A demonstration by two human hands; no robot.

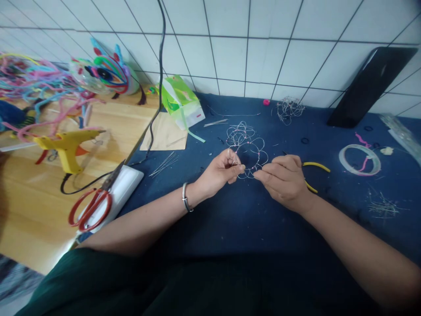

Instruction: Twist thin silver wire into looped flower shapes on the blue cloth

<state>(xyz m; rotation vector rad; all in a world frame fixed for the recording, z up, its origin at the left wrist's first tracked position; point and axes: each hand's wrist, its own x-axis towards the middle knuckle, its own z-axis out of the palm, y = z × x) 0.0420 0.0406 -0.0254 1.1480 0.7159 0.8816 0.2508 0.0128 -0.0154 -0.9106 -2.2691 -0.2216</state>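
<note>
A ring of thin silver wire loops with small pink beads (258, 153) is held up over the dark blue cloth (237, 219). My left hand (217, 170) is closed, pinching the ring's lower left edge between thumb and fingers. At the lower right edge, the fingertips of my right hand (286, 180) are pressed together on the wire. More looped wire pieces (241, 131) show just behind the ring; whether they join it I cannot tell. Yellow-handled pliers (317, 166) lie by my right hand, which partly hides them.
Scissors (90, 208) rest on a white power strip (130, 182) at left, near a yellow glue gun (69, 147). Cut wires (164, 163), a green packet (180, 101), a tangled wire bundle (289, 109), a tape roll (342, 160) and a dark phone (371, 85) surround the work. A black cable (161, 66) hangs down.
</note>
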